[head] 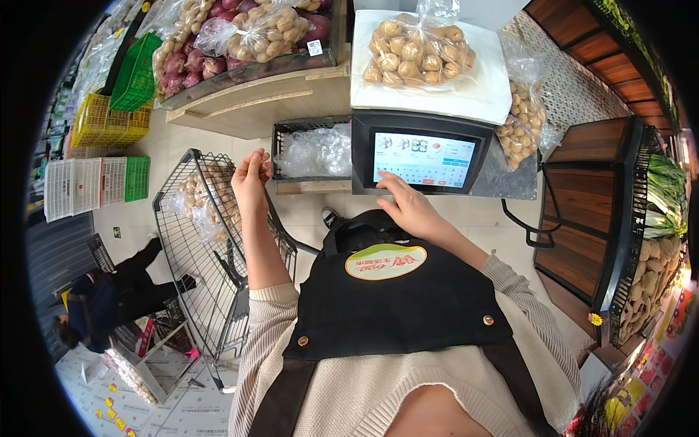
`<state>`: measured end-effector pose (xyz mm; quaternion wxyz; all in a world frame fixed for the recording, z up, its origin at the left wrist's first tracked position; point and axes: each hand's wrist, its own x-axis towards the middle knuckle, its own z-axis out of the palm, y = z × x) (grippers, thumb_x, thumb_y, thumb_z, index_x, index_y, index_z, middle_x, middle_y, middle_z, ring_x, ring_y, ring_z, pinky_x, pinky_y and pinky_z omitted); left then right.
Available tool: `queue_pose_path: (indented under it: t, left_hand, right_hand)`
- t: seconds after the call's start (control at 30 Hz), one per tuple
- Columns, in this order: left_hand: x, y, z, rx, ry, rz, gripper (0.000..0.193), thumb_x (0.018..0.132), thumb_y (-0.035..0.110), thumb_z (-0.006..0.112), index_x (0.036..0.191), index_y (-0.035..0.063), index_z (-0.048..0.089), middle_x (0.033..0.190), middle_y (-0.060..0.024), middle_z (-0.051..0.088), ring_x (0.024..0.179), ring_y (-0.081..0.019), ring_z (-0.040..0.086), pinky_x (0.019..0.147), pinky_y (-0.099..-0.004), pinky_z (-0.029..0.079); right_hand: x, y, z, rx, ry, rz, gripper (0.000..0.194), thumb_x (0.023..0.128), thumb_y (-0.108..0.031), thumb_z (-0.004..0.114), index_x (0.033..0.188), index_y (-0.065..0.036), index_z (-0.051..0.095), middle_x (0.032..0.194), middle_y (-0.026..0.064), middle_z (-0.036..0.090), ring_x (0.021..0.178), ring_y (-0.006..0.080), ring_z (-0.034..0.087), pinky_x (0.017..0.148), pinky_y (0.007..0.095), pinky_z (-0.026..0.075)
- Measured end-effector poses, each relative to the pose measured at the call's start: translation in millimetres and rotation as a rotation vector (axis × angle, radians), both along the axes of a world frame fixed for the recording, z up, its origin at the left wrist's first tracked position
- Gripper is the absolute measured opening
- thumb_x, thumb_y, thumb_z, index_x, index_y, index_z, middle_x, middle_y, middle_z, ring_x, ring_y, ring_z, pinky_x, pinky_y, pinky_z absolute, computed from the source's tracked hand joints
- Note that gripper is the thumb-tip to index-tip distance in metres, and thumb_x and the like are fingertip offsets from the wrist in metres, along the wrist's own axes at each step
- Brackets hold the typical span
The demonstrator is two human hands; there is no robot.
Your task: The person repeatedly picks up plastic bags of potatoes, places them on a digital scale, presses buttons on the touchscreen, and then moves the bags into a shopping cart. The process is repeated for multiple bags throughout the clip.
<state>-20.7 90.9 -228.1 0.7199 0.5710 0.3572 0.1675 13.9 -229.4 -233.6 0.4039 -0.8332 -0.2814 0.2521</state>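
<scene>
My right hand (407, 205) is at the lower left of a lit touchscreen (426, 158), fingers apart, an index fingertip at or just over the glass; contact cannot be told. The screen belongs to a weighing scale. On its white weighing plate (437, 101) rests a knotted clear plastic bag of round tan produce (418, 54), which looks like walnuts. My left hand (251, 172) is raised beside a black crate (284, 139) of crumpled clear plastic (319, 150). Its thumb and fingers are pinched together, with nothing visible between them.
A wire shopping cart (218, 262) holding similar bags (205, 199) stands at left. Red onions (185, 65) and more bags fill the display above. Another bag (521, 123) lies right of the scale. Wooden produce stands (579, 202) line the right. A person (104, 306) crouches at lower left.
</scene>
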Motion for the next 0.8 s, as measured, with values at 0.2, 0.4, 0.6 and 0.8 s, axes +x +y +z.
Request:
queue_pose_path:
  t: [0.2,0.4,0.6,0.8]
  left_hand:
    - [7,-6,2,0.041,-0.094,-0.143,0.018,0.091,0.018,0.057,0.094,0.0018,0.064,0.081,-0.0020,0.062,0.066,-0.0061,0.053,0.058,-0.0186,0.042]
    - [50,-27,-10,0.147,-0.234,-0.227,0.018,0.091,0.018,0.055,0.092,0.0025,0.063,0.074,-0.0013,0.061,0.063,-0.0070,0.055,0.056,-0.0202,0.044]
    - [106,-77,22,0.162,-0.377,-0.335,0.018,0.089,0.012,0.057,0.097,-0.0026,0.063,0.078,-0.0041,0.063,0.068,-0.0082,0.056,0.061,-0.0229,0.047]
    - [146,-114,42,0.584,-0.407,-0.377,0.021,0.085,0.009,0.063,0.103,-0.0011,0.062,0.084,-0.0062,0.063,0.072,-0.0098,0.057,0.065,-0.0238,0.047]
  right_hand:
    - [6,18,-22,-0.151,-0.084,-0.080,0.059,0.089,-0.021,0.054,0.137,-0.008,0.024,0.141,0.0158,0.036,0.096,0.0397,0.058,0.079,0.0454,0.047]
    - [18,14,4,-0.014,0.009,-0.178,0.069,0.087,-0.026,0.059,0.141,-0.005,0.020,0.142,0.0224,0.032,0.102,0.0310,0.058,0.086,0.0376,0.045]
    - [36,-47,-1,0.352,-0.058,-0.510,0.031,0.087,-0.003,0.055,0.115,0.000,0.043,0.139,0.0155,0.039,0.056,0.0070,0.052,0.050,0.0232,0.049]
    - [64,-128,-18,0.372,-0.137,-0.864,0.023,0.091,-0.011,0.053,0.113,-0.004,0.049,0.091,0.0046,0.057,0.059,0.0095,0.055,0.050,0.0229,0.046]
